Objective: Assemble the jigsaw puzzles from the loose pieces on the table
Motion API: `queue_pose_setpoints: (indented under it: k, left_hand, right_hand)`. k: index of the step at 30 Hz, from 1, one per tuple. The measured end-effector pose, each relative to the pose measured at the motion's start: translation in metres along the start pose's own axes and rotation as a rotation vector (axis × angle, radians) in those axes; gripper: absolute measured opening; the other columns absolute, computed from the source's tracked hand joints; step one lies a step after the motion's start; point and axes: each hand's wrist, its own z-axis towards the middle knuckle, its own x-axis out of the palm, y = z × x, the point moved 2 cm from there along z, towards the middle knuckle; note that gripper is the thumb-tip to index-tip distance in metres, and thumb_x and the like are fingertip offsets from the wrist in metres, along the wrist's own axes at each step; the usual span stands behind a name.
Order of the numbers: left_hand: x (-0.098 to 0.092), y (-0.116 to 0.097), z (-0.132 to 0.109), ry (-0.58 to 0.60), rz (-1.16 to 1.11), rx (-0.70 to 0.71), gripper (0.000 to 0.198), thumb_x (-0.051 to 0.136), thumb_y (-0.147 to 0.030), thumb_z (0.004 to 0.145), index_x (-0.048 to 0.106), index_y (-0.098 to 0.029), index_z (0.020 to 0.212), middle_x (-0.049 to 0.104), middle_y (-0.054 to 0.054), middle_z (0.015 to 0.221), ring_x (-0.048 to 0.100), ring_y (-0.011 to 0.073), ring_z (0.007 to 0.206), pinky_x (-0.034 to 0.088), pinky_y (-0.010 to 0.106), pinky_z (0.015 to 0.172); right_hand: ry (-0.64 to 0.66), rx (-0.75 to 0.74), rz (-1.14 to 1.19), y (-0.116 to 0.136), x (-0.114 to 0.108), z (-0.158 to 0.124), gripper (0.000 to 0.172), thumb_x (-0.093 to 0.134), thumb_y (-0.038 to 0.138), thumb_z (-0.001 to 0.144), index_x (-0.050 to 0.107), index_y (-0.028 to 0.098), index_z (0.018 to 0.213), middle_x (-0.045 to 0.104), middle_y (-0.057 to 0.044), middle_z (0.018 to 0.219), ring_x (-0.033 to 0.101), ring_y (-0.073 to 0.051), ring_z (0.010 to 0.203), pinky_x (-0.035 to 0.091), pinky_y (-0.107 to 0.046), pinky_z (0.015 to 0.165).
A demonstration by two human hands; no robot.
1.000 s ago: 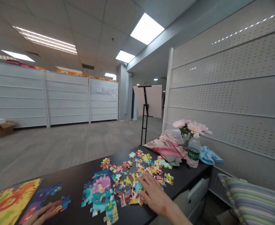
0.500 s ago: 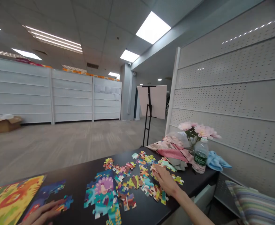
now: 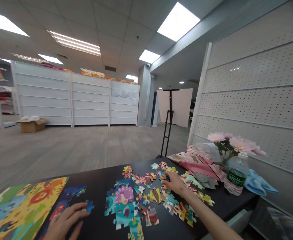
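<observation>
A person's two bare hands work over a jigsaw puzzle on a black tabletop (image 3: 99, 176), the joining only partly done by the look of it. One block, the peacock section (image 3: 124, 196), lies assembled near the middle, its outer edges stepped and unfinished, while a dark-blue puzzle section (image 3: 73, 191) sits at left, alongside a bright animal picture sheet (image 3: 40, 200). Left to place, it seems, is the larger share: a scatter of loose jigsaw pieces (image 3: 155, 195) spread between the peacock section and the right side of the table, some overlapping or crowded together. The left hand (image 3: 68, 218) rests with its fingers apart, the fingertips at a small blue piece (image 3: 89, 206) beside the dark-blue section; the right hand (image 3: 175, 183) reaches into the scatter, fingertips drawn in near a dark bit (whether they are clamped on it, one cannot tell). The puzzle is glossy and vivid: a purple peacock on teal and deep blue, yellow leaf shapes along the lower edge, with reds, yellows, greens and browns among the strays. Past the pieces, toward the far right, stand a labelled water bottle (image 3: 236, 178) and pink flowers (image 3: 240, 145).
</observation>
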Motion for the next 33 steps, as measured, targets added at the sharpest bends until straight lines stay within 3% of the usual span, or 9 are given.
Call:
queue_pose_setpoints:
  k: [3, 9, 15, 18, 23, 26, 29, 31, 33]
  left_hand:
    - [-0.02, -0.006, 0.015, 0.029, -0.03, -0.07, 0.027, 0.051, -0.044, 0.097, 0.075, -0.039, 0.109, 0.074, 0.003, 0.121, 0.072, 0.0253, 0.106, 0.063, 0.038, 0.085]
    - [-0.054, -0.013, 0.025, 0.04, -0.165, -0.388, 0.026, 0.054, -0.04, 0.092, 0.076, -0.029, 0.099, 0.072, 0.008, 0.114, 0.068, 0.0294, 0.109, 0.056, 0.047, 0.097]
    - [-0.062, -0.031, 0.028, 0.052, -0.286, -0.48, 0.027, 0.052, -0.02, 0.088, 0.073, -0.026, 0.105, 0.069, 0.009, 0.116, 0.062, 0.0289, 0.113, 0.047, 0.048, 0.103]
    - [-0.064, -0.04, 0.031, 0.064, -0.354, -0.478, 0.031, 0.054, -0.015, 0.086, 0.074, -0.03, 0.105, 0.07, 0.005, 0.112, 0.062, 0.0264, 0.11, 0.047, 0.043, 0.101]
    - [-0.052, -0.039, 0.035, -0.014, -0.521, -0.588, 0.033, 0.058, -0.024, 0.09, 0.066, -0.025, 0.122, 0.069, 0.01, 0.12, 0.063, 0.0284, 0.115, 0.046, 0.044, 0.103]
    - [-0.03, -0.033, 0.042, -0.028, -0.706, -0.652, 0.04, 0.063, -0.033, 0.087, 0.063, -0.019, 0.125, 0.073, 0.01, 0.104, 0.071, 0.0254, 0.094, 0.056, 0.037, 0.083]
    - [-0.013, -0.023, 0.051, -0.079, -0.859, -0.716, 0.043, 0.065, -0.049, 0.085, 0.065, -0.015, 0.113, 0.07, 0.005, 0.082, 0.071, 0.0217, 0.074, 0.057, 0.031, 0.066]
    - [-0.008, -0.014, 0.054, -0.146, -0.918, -0.781, 0.051, 0.064, -0.061, 0.084, 0.063, -0.016, 0.108, 0.069, 0.005, 0.083, 0.071, 0.0204, 0.07, 0.057, 0.03, 0.063]
    - [-0.005, -0.007, 0.053, -0.194, -0.965, -0.839, 0.055, 0.065, -0.067, 0.081, 0.061, -0.017, 0.103, 0.069, 0.005, 0.087, 0.072, 0.0208, 0.067, 0.059, 0.031, 0.061]
  right_hand:
    - [-0.034, 0.01, 0.075, 0.004, -0.008, 0.002, 0.069, 0.068, 0.028, 0.065, 0.064, 0.022, 0.134, 0.071, -0.01, 0.127, 0.064, -0.03, 0.115, 0.046, -0.04, 0.101]
    - [-0.033, -0.074, 0.261, 0.043, -0.02, 0.008, 0.053, 0.058, 0.044, 0.07, 0.075, 0.017, 0.112, 0.076, -0.013, 0.111, 0.069, -0.033, 0.103, 0.053, -0.04, 0.089]
    - [0.238, -0.218, 0.768, 0.154, 0.029, -0.006, 0.044, 0.069, 0.05, 0.073, 0.072, 0.019, 0.105, 0.071, -0.005, 0.084, 0.068, -0.022, 0.075, 0.055, -0.031, 0.068]
    - [0.342, -0.255, 0.851, 0.217, 0.057, -0.016, 0.042, 0.071, 0.048, 0.071, 0.071, 0.019, 0.101, 0.067, -0.002, 0.075, 0.065, -0.019, 0.065, 0.052, -0.031, 0.062]
    - [0.374, -0.444, 0.755, 0.296, 0.074, -0.027, 0.024, 0.064, 0.04, 0.078, 0.073, 0.02, 0.09, 0.072, -0.003, 0.079, 0.066, -0.022, 0.075, 0.05, -0.033, 0.07]
    - [0.406, -0.564, 0.727, 0.329, 0.077, -0.032, 0.018, 0.06, 0.033, 0.084, 0.073, 0.021, 0.087, 0.072, -0.002, 0.08, 0.065, -0.02, 0.075, 0.048, -0.03, 0.069]
    - [0.341, -0.527, 0.88, 0.347, 0.086, -0.028, 0.024, 0.064, 0.035, 0.084, 0.07, 0.022, 0.103, 0.072, -0.002, 0.088, 0.066, -0.019, 0.08, 0.05, -0.029, 0.072]
    - [0.319, -0.449, 0.972, 0.349, 0.096, -0.024, 0.032, 0.068, 0.039, 0.081, 0.066, 0.022, 0.108, 0.071, -0.003, 0.091, 0.066, -0.02, 0.081, 0.051, -0.03, 0.07]
    - [0.345, -0.402, 1.007, 0.348, 0.108, -0.021, 0.035, 0.069, 0.041, 0.077, 0.065, 0.021, 0.106, 0.069, -0.002, 0.081, 0.065, -0.02, 0.072, 0.05, -0.03, 0.063]
